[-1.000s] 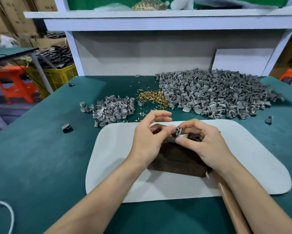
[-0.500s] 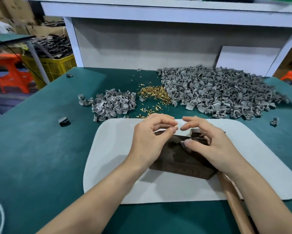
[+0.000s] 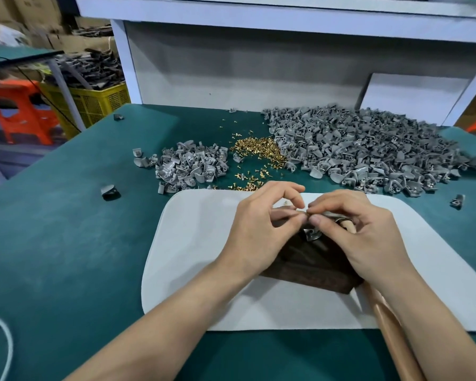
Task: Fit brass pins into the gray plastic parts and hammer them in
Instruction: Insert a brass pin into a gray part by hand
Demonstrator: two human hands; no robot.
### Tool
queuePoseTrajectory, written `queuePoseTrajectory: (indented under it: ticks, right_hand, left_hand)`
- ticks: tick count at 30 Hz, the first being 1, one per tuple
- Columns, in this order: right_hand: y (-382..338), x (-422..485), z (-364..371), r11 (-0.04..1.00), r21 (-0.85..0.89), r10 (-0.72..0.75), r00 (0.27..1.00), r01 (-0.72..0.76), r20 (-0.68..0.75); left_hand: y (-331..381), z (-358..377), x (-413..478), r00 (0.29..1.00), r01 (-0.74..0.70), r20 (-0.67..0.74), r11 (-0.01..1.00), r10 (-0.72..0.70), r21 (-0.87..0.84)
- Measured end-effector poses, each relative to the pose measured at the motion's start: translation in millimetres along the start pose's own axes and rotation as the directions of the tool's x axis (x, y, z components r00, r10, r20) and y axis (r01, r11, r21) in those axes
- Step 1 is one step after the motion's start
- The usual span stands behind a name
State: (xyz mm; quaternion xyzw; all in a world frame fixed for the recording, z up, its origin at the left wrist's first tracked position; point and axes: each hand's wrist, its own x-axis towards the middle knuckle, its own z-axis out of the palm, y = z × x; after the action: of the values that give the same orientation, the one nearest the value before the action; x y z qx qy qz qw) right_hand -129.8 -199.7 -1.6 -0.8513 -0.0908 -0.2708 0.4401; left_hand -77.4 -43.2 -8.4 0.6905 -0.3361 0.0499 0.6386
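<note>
I am viewing both hands meeting over the dark brown wooden block (image 3: 308, 266), which is lying on the pale grey rounded mat (image 3: 192, 259) and serving here as the landmark. The left hand (image 3: 261, 232) is pinching thumb against forefinger at the block's far edge, presumably on a pin, though I cannot tell whether anything is between those fingertips. The right hand (image 3: 360, 232) is closing thumb and fingers on one small gray plastic part (image 3: 311, 233), which is resting just above the block's top face, touching or nearly so.

Progress, as I am judging it: the pin is being fitted and the hammering of this piece is not yet done. Beyond the block to the left, the small heap of gray parts (image 3: 187, 167) is probably the finished stock; beyond it to the right, the far larger heap of gray plastic parts (image 3: 368, 149) is suggesting that most of the work is remaining (which heap is which I cannot confirm). The scatter of loose brass pins (image 3: 258, 149) is lying between the two heaps, straight beyond the block.

The tan wooden hammer handle (image 3: 390, 334) is running from under the right hand toward me, near side of the block; its head is hidden. Two stray dark parts (image 3: 109, 191) are sitting well left of the block on the green tabletop (image 3: 52, 257). Nothing is obstructing the block except the hands themselves.
</note>
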Motion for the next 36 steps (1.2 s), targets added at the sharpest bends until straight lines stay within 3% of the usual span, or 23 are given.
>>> queuePoseTrajectory:
  ticks: [19,26,31,36]
  right_hand:
    - [2,0,-5,0.943,0.286,0.158,0.986,-0.169,0.059]
    - [-1,-1,-4,0.940,0.309,0.131,0.989,-0.146,0.068]
    - [-4,-2,-3,0.977,0.213,0.034,0.999,-0.031,-0.010]
    - [-9,-3,1,0.975,-0.137,-0.186,0.979,0.173,-0.084]
  left_hand:
    - [2,2,-2,0.997,0.025,0.075,0.998,-0.030,0.061]
    - [2,1,-1,0.991,0.100,0.093,0.995,-0.097,-0.029]
    - [3,-2,3,0.982,0.176,0.091,0.977,-0.166,-0.116]
    - [3,-3,4,0.976,0.210,0.086,0.965,-0.199,-0.154]
